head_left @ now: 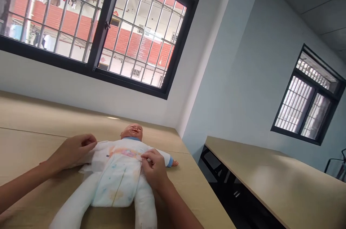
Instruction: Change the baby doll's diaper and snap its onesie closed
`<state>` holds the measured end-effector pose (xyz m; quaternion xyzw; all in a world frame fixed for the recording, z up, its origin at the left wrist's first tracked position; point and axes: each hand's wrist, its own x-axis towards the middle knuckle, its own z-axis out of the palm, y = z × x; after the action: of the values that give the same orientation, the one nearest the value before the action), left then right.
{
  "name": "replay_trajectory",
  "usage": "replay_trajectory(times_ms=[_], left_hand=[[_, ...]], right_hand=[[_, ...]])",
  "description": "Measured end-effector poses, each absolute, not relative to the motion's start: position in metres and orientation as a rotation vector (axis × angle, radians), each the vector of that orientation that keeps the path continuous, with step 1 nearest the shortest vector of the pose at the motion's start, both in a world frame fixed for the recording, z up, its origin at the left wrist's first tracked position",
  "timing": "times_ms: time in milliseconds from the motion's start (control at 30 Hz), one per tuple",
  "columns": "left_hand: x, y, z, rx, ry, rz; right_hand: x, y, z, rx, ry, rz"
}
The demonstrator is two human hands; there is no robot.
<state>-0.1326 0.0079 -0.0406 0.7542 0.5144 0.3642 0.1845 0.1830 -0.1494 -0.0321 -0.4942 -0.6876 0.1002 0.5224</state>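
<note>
A baby doll lies on its back on the wooden table, its head toward the window and its legs toward me. It wears a white top with blue trim. A white diaper with a printed front and a yellowish centre line covers its belly and crotch. My left hand pinches the white material at the doll's side, left in the view. At the other side of the waist, my right hand has thumb and fingertips closed on the diaper's edge.
The light wooden table extends under and around the doll. A second table stands to the right past a gap. Behind are a wall and a barred window.
</note>
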Motion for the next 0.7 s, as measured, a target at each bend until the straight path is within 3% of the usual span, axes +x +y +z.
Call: replay_trajectory(times_ms=[133,367,700], left_hand=[[-0.136,0.007,-0.036,2.246,1.361,0.935],[-0.113,-0.007,-0.041,1.934,1.008,0.553],[-0.106,-0.011,-0.058,1.867,0.968,0.757]], right_hand=[[0.174,-0.161,-0.027,-1.184,-1.827,0.296],[0.171,-0.158,-0.013,-1.41,-2.017,0.262],[0.134,-0.118,0.018,-1.296,-1.784,0.299]])
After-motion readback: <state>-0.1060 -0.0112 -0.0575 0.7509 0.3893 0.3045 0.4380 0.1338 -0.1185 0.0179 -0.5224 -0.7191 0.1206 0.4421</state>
